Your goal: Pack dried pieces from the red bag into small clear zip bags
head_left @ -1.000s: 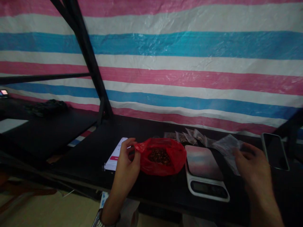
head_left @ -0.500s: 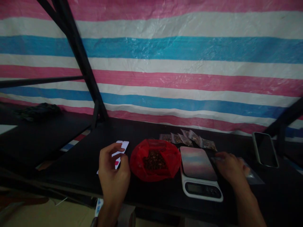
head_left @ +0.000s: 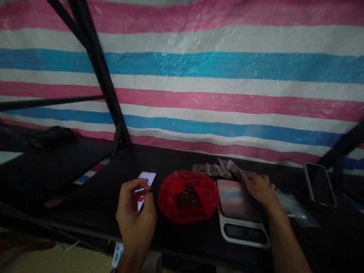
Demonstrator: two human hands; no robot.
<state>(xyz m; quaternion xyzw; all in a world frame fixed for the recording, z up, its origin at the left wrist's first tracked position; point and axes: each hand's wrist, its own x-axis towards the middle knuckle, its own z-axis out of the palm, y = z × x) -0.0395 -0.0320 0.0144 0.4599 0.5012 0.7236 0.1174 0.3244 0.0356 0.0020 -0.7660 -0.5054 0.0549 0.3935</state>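
Note:
My left hand (head_left: 137, 212) hovers in front of a lit phone (head_left: 147, 176), its fingers curled and the thumb apart from them. Nothing shows in its grasp. Beside it, a red plastic bag (head_left: 167, 204) stands with its mouth wide, holding dark brown dried bits (head_left: 187, 196). A white kitchen scale (head_left: 237, 203) with a shiny plate lies to the right. My right hand (head_left: 259, 186) is over the scale's far right corner, fingertips closed on the rightmost small filled plastic bag, which they mostly cover. Several other small filled bags (head_left: 223, 171) lie behind the scale.
Clear flat plastic bags (head_left: 295, 206) lie right of the scale, and a second phone (head_left: 320, 184) rests farther right. Black frame posts (head_left: 104, 79) rise at the left of the dark tabletop (head_left: 93, 197). A striped plastic sheet (head_left: 213, 91) hangs behind.
My right hand has moved left and away from me, from the clear flat bags to the rightmost small filled bag. My left hand stays nearly in place. The view has tilted slightly.

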